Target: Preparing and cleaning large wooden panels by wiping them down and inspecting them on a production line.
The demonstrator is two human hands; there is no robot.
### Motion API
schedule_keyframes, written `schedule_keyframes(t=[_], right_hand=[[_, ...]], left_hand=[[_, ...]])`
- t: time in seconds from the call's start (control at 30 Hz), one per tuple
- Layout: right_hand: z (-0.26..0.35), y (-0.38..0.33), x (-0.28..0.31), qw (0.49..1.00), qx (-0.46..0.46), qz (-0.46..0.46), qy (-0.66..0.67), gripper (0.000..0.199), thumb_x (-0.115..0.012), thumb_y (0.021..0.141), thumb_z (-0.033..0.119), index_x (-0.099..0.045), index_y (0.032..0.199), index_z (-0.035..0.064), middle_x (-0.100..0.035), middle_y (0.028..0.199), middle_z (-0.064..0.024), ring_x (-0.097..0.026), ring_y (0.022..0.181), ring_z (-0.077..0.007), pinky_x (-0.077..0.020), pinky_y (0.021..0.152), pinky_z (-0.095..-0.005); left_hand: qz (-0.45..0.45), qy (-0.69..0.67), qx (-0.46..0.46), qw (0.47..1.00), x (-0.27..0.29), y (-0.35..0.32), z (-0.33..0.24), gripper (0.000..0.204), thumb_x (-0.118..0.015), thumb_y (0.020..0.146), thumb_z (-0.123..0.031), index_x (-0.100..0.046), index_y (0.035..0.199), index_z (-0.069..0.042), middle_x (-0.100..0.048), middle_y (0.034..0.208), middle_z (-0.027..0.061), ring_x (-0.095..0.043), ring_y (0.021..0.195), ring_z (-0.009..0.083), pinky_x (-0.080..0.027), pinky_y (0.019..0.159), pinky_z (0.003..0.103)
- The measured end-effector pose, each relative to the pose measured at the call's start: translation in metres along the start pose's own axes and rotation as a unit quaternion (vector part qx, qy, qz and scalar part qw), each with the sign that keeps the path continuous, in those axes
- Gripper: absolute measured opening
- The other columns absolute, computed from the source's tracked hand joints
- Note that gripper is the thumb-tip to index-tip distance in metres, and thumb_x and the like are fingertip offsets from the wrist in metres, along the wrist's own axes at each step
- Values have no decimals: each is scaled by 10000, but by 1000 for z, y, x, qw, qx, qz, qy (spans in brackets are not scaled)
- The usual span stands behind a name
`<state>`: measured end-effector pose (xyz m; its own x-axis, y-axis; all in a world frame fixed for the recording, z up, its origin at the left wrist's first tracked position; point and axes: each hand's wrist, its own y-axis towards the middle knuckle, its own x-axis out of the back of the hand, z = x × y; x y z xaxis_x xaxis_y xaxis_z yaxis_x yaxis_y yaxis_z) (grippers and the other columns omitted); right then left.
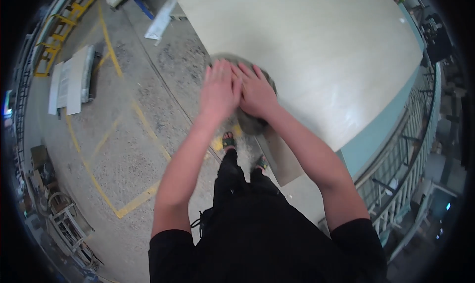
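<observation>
A dark grey-green, rounded, soft-looking thing (255, 125), perhaps a cap or a bundled cloth, is at the left edge of a large pale board (316, 60). My left hand (220, 87) lies over it with its fingers stretched out, slightly blurred. Right beside it, my right hand (256, 89) rests on the same thing, fingers straight and a little apart. The two hands touch or overlap along their inner sides. They cover the middle of the thing, so its kind cannot be made out.
Below the pale board, a light blue-green surface (378, 130) shows at the right, beside metal racks (401, 179). A brownish panel (281, 159) sits near my feet. At the left are yellow floor lines (110, 45), stacked white panels (74, 80) and a metal frame (69, 223).
</observation>
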<state>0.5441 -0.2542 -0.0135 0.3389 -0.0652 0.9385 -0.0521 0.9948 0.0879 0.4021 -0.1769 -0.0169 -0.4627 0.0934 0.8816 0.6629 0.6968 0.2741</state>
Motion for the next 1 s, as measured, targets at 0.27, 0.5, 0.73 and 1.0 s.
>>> schedule_keyframes(t=[0.27, 0.5, 0.73, 1.0], right_hand=[[-20, 49, -25, 996, -15, -74, -44, 603, -497, 1054, 323, -474, 1625, 131, -473, 1683, -73, -385, 1586, -313, -252, 1313, -546], [9, -50, -12, 996, -42, -66, -52, 587, -494, 1053, 302, -507, 1602, 95, -490, 1674, -81, -405, 1576, -309, -256, 1314, -535], [34, -196, 4, 991, -80, -109, 4, 577, -534, 1007, 273, -566, 1543, 63, -534, 1626, -119, -432, 1550, -332, -260, 1301, -571], [51, -331, 21, 987, -86, -131, 33, 550, -539, 1020, 281, -589, 1527, 74, -559, 1610, -96, -451, 1541, -303, -252, 1313, -551]], left_hand=[[-45, 42, -39, 997, -24, 39, 39, 553, -484, 1100, -344, -582, 1443, 78, -606, 1503, 269, -518, 1464, 418, -355, 1256, 547], [-27, 40, -67, 997, -22, -34, -21, 569, -516, 1079, -331, -569, 1453, 95, -598, 1492, 307, -513, 1464, 440, -347, 1263, 553], [16, -5, -89, 996, -16, -131, -127, 568, -519, 1056, -262, -536, 1482, 114, -522, 1546, 347, -464, 1486, 490, -322, 1275, 577], [62, 35, -81, 994, -12, -223, -229, 598, -537, 1047, -255, -516, 1501, 134, -486, 1586, 353, -434, 1515, 496, -295, 1292, 565]])
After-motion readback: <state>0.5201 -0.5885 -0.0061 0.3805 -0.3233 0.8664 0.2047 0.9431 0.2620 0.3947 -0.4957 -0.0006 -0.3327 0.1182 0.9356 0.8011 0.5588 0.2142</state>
